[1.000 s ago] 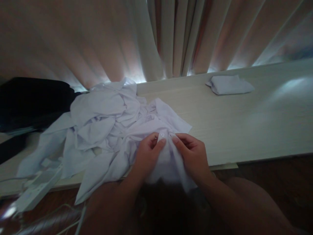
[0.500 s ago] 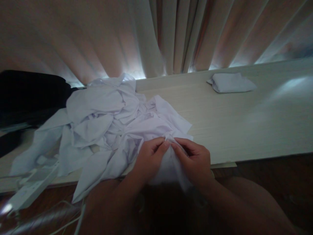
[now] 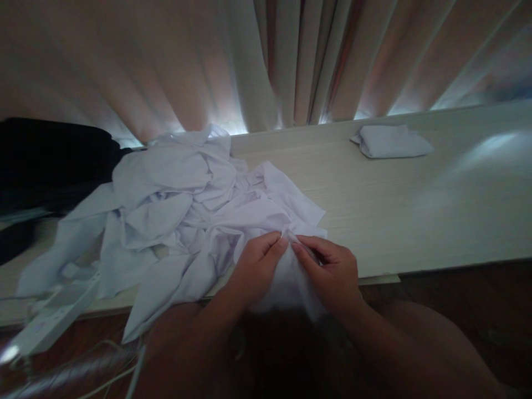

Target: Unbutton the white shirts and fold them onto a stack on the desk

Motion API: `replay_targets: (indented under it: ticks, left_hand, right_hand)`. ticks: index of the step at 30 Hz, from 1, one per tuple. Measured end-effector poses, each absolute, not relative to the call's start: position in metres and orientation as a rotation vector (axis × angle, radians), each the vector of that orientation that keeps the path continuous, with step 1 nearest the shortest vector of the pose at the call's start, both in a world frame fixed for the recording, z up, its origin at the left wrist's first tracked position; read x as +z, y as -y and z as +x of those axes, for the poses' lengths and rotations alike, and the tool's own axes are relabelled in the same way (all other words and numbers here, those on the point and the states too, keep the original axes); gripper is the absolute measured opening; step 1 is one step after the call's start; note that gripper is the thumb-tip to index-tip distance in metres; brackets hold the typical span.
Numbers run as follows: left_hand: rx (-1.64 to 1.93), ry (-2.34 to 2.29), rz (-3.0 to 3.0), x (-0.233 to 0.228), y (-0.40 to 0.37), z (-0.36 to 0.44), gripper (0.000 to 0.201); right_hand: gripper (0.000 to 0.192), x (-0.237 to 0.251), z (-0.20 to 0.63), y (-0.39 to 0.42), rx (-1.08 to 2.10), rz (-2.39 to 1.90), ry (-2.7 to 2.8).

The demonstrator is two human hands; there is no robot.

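A white cloth garment [image 3: 253, 219] is pinched between my two hands, part of it hanging down over the near edge. My left hand [image 3: 261, 263] grips a fold between thumb and bent fingers. Close beside it, my right hand [image 3: 330, 266] pinches the same fabric, the thumbs almost meeting. What kind of garment it is does not show. To the left, a crumpled pile of white cloth [image 3: 162, 172] lies against the held piece; where one ends and the other starts is hard to tell.
The pile rests on a long pale ledge [image 3: 374, 216] below beige curtains [image 3: 166, 61]. A folded white cloth [image 3: 393, 141] sits at the back right. Black fabric [image 3: 54, 160] lies at far left. A white power strip [image 3: 54, 321] with cables is at the lower left, over a dark floor [image 3: 465, 299].
Almost nothing differs. Both hands keep the same pinch on the white garment, and the view has shifted very slightly.
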State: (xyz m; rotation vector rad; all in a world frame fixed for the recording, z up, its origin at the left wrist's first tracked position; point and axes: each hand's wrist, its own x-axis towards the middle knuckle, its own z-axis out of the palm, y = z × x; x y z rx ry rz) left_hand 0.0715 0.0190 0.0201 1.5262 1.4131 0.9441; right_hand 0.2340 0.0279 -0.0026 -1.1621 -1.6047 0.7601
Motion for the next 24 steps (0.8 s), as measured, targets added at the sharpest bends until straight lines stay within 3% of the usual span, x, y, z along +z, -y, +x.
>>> replay_targets:
  ticks: [12, 19, 24]
  left_hand:
    - [0.951, -1.314, 1.346, 0.016, -0.025, 0.067, 0.033]
    - [0.908, -1.237, 1.304, 0.016, -0.030, 0.063, 0.034]
    - [0.801, -1.213, 1.299, 0.015, -0.028, 0.062, 0.037]
  right_hand:
    - [0.016, -0.001, 0.239, -0.028, 0.723, -1.107, 1.706]
    - [0.030, 0.009, 0.247, -0.030, 0.864, -1.007, 1.808]
    - [0.017, 0.015, 0.256, -0.041, 0.846, -1.059, 1.930]
